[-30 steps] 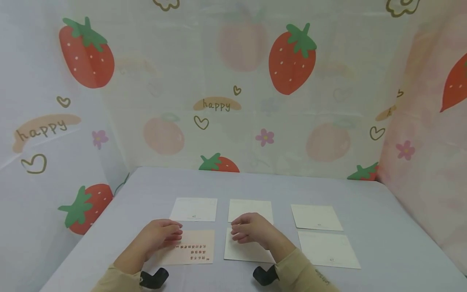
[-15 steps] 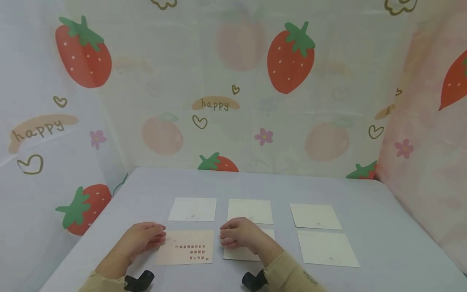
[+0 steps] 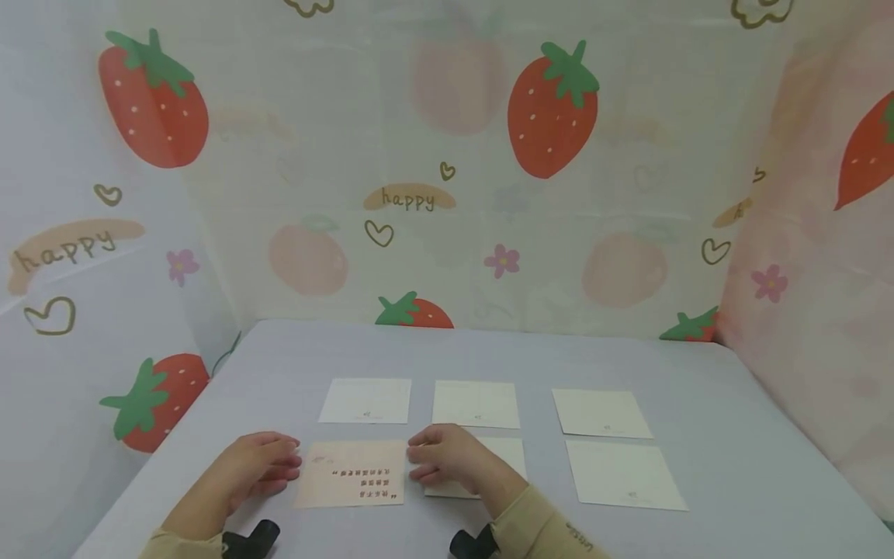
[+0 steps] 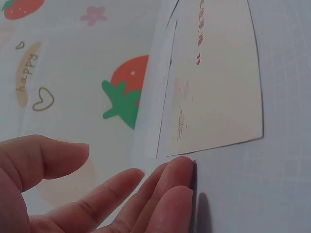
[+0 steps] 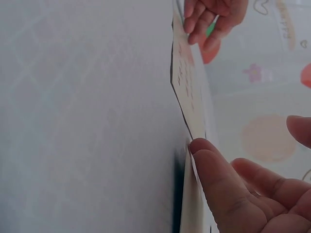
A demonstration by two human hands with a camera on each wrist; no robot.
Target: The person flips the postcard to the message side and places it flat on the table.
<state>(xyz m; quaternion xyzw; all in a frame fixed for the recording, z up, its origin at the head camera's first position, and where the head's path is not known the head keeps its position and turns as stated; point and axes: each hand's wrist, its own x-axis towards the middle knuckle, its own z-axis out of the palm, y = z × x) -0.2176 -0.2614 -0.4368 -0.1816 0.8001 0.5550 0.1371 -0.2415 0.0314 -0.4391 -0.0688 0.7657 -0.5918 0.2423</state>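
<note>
A pale pink card (image 3: 349,473) with lines of dark red characters, upside down in the head view, lies flat on the table. My left hand (image 3: 257,472) is just off its left edge, thumb and fingers spread and holding nothing; the left wrist view shows the fingertips (image 4: 180,170) close to the card's end. At the card's right edge is my right hand (image 3: 454,462), fingers loosely extended with nothing between them. In the right wrist view its lower fingertips are near the card's edge; contact is unclear. That hand partly hides a cream card (image 3: 508,452) beneath it.
Behind lie three more pale cards in a row: left (image 3: 365,401), middle (image 3: 476,404) and right card (image 3: 602,413). Another cream card (image 3: 626,475) lies front right. A white cloth covers the table (image 3: 754,466); printed curtains (image 3: 433,256) enclose its back and sides.
My left hand has drawn back leftward from over the pink card, uncovering its left part. The right hand has shifted left across the cream card to the pink card's right edge.
</note>
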